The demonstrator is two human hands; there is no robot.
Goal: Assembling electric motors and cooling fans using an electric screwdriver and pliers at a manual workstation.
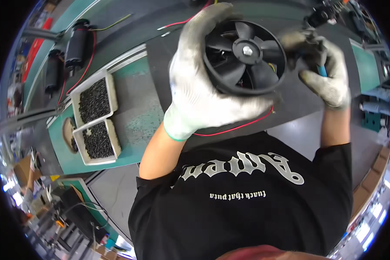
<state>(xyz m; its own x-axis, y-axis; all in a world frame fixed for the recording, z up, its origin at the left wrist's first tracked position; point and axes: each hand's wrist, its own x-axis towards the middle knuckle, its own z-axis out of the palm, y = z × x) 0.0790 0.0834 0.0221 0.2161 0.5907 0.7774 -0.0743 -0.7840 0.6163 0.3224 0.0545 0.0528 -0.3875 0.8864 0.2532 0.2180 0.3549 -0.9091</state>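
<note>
My gloved left hand [190, 78] is wrapped round the housing of a black fan [248, 52], lifted above the dark work surface. The fan's blades and its hub with a silvery centre face up toward me. A red wire [242, 126] runs below the fan, near my left hand's fingers. To the right of the fan, my gloved right hand [333, 73] is closed on a dark tool with a blue part [322, 70]. Blur and the glove hide the tool's kind. Whether its front end touches the fan cannot be made out.
Two white trays, the upper one [113, 93] and the lower one [114, 141], hold small black parts at the left. A brown round dish [67, 135] sits beside them. Black cylindrical motors [76, 47] with wires lie farther back. Another person's arm [30, 178] shows at far left.
</note>
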